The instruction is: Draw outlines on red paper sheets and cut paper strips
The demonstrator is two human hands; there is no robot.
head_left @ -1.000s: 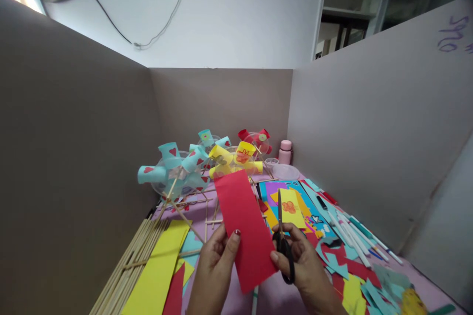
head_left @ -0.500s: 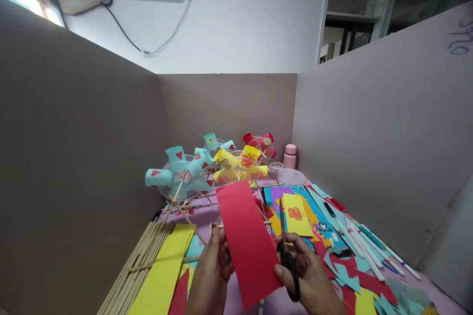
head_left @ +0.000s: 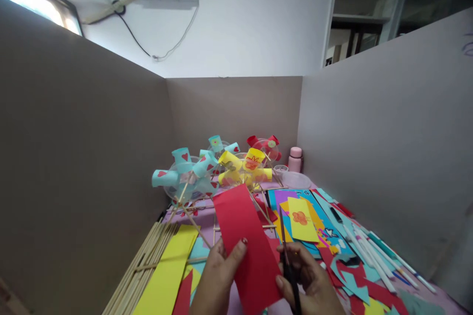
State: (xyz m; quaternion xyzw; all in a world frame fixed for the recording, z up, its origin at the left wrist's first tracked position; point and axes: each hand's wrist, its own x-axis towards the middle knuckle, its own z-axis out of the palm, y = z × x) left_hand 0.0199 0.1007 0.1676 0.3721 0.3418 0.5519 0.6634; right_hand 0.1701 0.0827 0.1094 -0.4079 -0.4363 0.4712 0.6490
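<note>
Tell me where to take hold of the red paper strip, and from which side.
Grip the free far end of the red paper strip, coming from its left. The left hand pinches its lower part, and the right hand holds scissors whose blades point up along the strip's right edge, so that side is probably best avoided.

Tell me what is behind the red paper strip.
Behind the red rectangular paper strip, gripped by the left hand, a yellow paper pinwheel and thin wooden sticks show past its edges. The right hand with black scissors is beside it. Whatever lies directly behind is covered.
</note>
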